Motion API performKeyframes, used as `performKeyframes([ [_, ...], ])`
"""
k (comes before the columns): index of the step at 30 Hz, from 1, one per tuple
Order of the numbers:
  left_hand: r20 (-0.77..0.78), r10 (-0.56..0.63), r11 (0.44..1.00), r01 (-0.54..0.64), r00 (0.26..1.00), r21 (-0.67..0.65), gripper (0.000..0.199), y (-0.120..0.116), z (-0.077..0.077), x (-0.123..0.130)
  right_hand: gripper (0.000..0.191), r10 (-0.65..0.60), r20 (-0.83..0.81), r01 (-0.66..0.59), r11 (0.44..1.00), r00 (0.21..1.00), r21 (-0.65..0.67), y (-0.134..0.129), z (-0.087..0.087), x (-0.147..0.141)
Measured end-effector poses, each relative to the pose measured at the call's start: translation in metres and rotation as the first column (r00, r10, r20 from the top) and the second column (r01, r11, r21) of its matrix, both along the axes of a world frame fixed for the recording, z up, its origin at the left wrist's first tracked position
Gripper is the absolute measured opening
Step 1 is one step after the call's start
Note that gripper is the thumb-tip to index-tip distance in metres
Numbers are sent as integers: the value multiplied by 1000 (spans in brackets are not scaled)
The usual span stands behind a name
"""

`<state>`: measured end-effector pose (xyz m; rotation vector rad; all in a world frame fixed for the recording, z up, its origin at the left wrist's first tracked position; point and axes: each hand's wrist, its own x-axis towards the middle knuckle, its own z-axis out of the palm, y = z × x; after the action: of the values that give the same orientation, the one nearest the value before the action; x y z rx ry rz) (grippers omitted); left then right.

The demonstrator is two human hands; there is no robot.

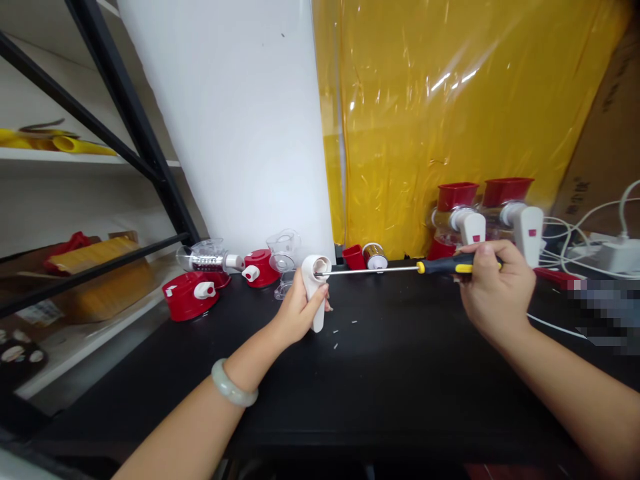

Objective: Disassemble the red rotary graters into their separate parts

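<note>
Metal-shafted screwdriver (426, 267), tip at round-socketed white plastic handle (311, 285).

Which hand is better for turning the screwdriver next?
Probably the right hand: it grips the handle of the screwdriver. The left hand is busy holding the white crank handle, with the screwdriver's tip at its round end.

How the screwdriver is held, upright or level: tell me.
Nearly level: the screwdriver runs sideways from the right hand to the white handle.
</note>
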<state>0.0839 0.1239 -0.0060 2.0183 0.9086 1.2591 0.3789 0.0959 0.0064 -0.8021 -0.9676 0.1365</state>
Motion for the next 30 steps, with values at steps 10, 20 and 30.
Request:
performKeyframes([
  [10,-10,17,1000,-17,1000,13,36,0,-1,0,33,-3,-5,3,1000,1000,-5,1,0,0],
  [20,-12,26,999,-26,1000,25,37,0,-1,1,33,-89,67,88,996,994,25,-2,1,0],
  [30,-112,152,984,-139,982,115,39,3,-3,-3,29,-148,86,145,988,985,45,-4,3,-3],
])
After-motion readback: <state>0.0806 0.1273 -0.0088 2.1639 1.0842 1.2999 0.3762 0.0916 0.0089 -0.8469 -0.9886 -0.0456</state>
